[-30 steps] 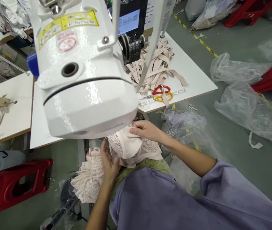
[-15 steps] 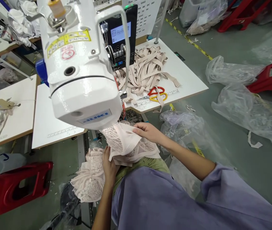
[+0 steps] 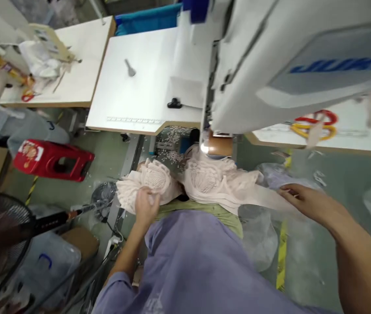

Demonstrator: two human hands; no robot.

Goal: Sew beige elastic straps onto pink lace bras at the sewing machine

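While the left hand [image 3: 144, 205] grips the lace stack [image 3: 142, 185], the right hand [image 3: 306, 203] pinches the garment's strap [image 3: 270, 201], stretched rightward.

My left hand [image 3: 145, 204] low at centre-left, fingers curled down and closed in a grip, forearm bare, running back toward my body. My right hand [image 3: 303, 201] stretched out to the right, palm down, fingers pinched together; right forearm bare, angled across the lower right.
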